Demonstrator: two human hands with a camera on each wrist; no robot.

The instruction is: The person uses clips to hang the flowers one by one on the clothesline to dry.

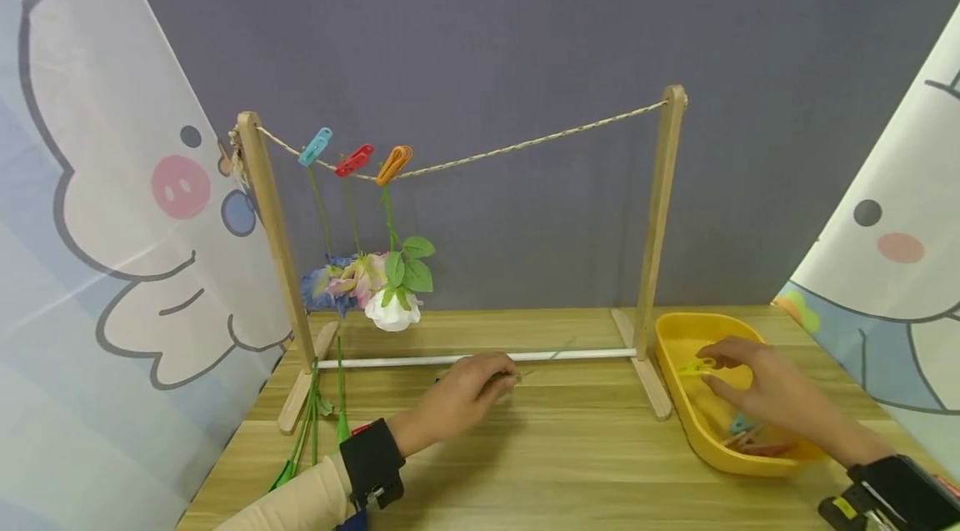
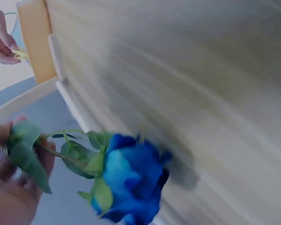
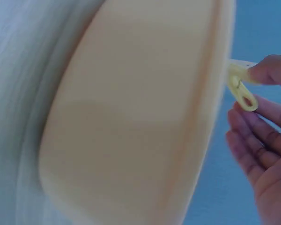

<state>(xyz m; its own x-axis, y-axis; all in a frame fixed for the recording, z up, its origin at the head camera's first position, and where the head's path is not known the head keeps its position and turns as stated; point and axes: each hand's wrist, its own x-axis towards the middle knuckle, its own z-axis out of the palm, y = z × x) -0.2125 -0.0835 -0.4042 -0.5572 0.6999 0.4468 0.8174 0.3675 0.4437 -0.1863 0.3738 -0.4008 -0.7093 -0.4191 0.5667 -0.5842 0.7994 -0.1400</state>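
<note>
In the head view my left hand (image 1: 468,393) is over the middle of the table, pinching a thin stem whose bloom is hidden there. The left wrist view shows that flower as a blue rose (image 2: 133,178) with green leaves, its head hanging close over the wood. My right hand (image 1: 761,385) is over the yellow basin (image 1: 678,385). Its thumb and fingers pinch a yellow clothespin (image 3: 243,89), seen just past the basin's rim in the right wrist view. More clothespins (image 1: 742,424), one of them blue, lie in the basin below this hand.
A rope (image 1: 540,142) spans two wooden posts. Blue (image 1: 315,146), red (image 1: 354,160) and orange clothespins (image 1: 393,165) hold a blue-purple flower (image 1: 318,289), a pink flower (image 1: 366,274) and a white rose (image 1: 393,313) upside down. Several green stems (image 1: 303,423) lie at the left.
</note>
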